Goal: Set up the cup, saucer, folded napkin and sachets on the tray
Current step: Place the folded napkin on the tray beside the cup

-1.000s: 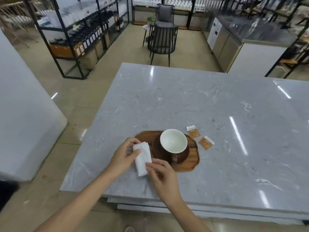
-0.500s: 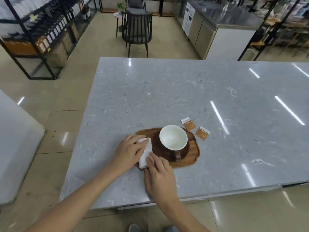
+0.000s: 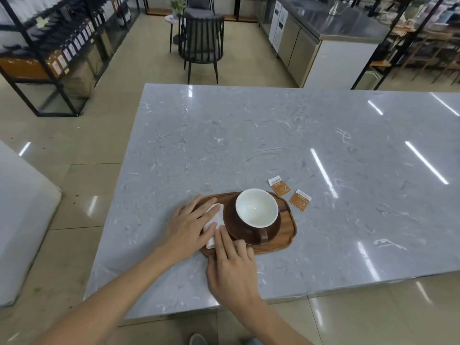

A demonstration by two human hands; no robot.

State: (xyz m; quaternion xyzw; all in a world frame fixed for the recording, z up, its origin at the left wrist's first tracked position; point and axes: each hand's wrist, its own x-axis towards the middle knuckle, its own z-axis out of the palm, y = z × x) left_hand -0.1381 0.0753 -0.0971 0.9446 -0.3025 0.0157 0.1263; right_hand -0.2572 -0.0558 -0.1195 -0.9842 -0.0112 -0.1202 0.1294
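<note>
Both hands lie flat, fingers spread, pinching nothing: left hand (image 3: 190, 226) and right hand (image 3: 232, 266) press the folded napkin (image 3: 214, 221) onto the tray (image 3: 286, 241) near the tabletop's (image 3: 273, 145) front-left corner, beside cup (image 3: 257, 207) and saucer (image 3: 231, 217); 2 sachets (image 3: 300, 199) lie off-tray.

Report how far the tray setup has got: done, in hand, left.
Done: the cup stands on its saucer on the wooden tray. In hand: the left hand and right hand lie flat on the folded napkin, pressing it onto the tray's left side beside the saucer. Left: both sachets lie on the counter off the tray, to its right.
</note>
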